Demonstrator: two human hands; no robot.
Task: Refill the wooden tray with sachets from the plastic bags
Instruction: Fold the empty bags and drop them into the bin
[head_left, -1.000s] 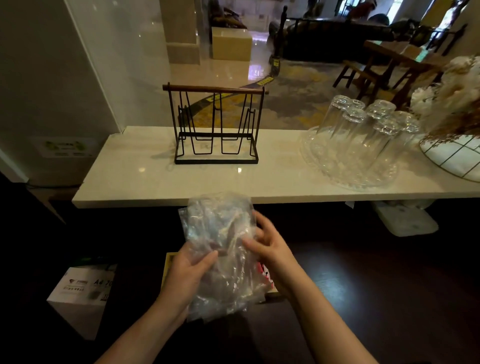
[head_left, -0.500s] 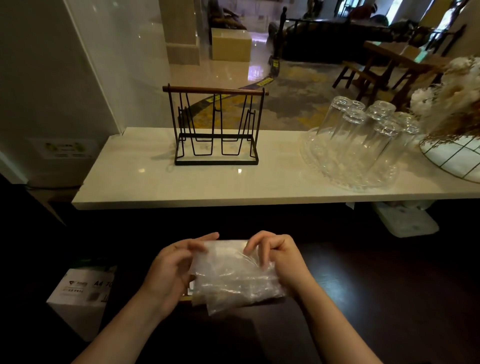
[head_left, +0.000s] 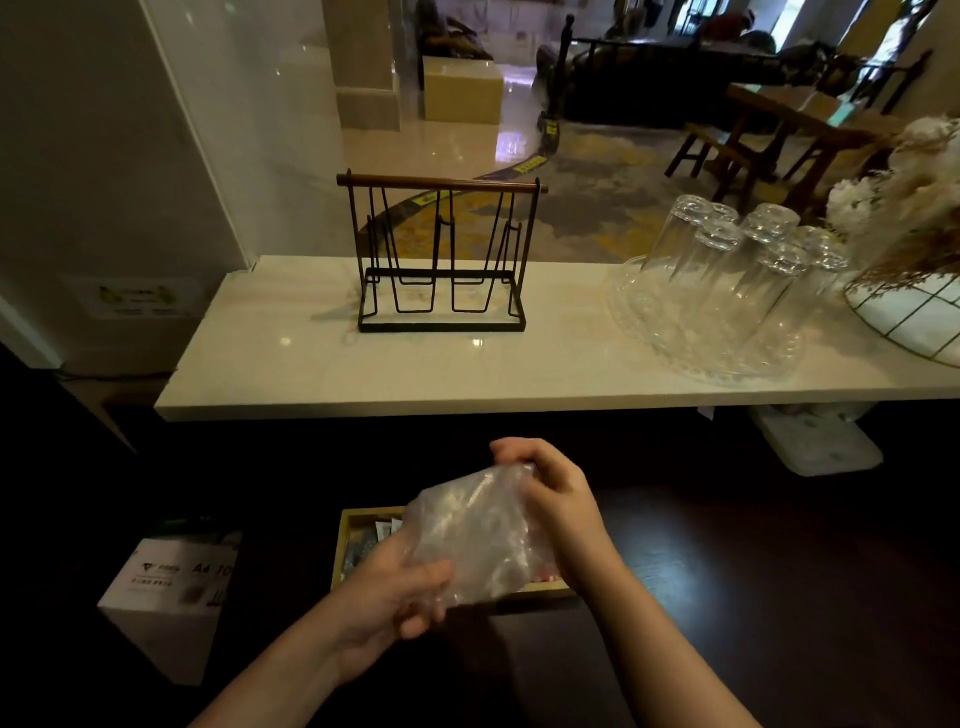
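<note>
Just tipped the plastic bag (head_left: 475, 530) from flat to slanted over the wooden tray (head_left: 347, 545); left hand (head_left: 387, 592) fingers pinching its 7 o'clock corner, right hand (head_left: 550, 486) fingers gripping 1 o'clock. Looks ready for emptying.

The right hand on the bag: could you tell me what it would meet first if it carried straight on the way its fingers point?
The right hand meets the plastic bag at once; it already grips its top edge.

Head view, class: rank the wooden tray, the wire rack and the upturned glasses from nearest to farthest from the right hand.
From the right hand:
1. Wooden tray, just below, on the dark surface.
2. Wire rack, ahead on the white counter.
3. Upturned glasses, far right of the counter.
</note>
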